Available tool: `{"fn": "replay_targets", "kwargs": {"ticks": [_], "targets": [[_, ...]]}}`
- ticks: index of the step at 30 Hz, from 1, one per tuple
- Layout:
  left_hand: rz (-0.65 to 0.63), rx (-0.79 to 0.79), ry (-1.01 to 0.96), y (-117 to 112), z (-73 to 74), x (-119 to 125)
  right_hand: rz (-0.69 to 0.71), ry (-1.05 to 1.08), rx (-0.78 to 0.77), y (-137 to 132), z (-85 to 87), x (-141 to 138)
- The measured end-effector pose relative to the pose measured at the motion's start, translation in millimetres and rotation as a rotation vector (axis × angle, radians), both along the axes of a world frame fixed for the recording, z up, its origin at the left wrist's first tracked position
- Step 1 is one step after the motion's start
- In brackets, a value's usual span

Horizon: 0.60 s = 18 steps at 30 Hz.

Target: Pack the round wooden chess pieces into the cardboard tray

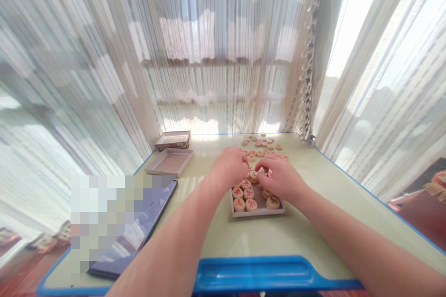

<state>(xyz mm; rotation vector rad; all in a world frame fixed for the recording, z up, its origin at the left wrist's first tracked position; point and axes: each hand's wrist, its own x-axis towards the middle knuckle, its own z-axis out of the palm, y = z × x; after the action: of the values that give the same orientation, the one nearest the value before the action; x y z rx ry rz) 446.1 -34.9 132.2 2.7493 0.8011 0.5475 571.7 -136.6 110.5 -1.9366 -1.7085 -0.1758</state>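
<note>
Over the shallow box on the table, both hands work among round wooden Chinese chess pieces. My left hand is at the box's far left corner, fingers curled downward; its fingertips and anything in them are hidden. My right hand reaches over the far right part, thumb and forefinger bent against a Chinese chess piece with a dark mark. Red-marked pieces stand in two columns along the box's left side. A black-marked piece lies at its near right, with more partly under my right hand.
Loose pieces are scattered beyond the hands toward the table's far edge. An open tray-like lid and another box sit at the far left. A tablet lies near left. The table has a blue rim with a moulded groove.
</note>
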Motion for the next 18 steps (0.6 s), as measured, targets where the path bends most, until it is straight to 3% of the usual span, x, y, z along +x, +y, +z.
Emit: {"fn": "replay_targets", "kwargs": {"ticks": [8, 18], "targets": [[0.054, -0.027, 0.115, -3, -0.5, 0, -0.055, 0.09, 0.233, -1, 0.2, 9], [0.104, 0.016, 0.066, 0, -5.8, 1, -0.182, 0.197, 0.305, 7, -11.1, 29]]}}
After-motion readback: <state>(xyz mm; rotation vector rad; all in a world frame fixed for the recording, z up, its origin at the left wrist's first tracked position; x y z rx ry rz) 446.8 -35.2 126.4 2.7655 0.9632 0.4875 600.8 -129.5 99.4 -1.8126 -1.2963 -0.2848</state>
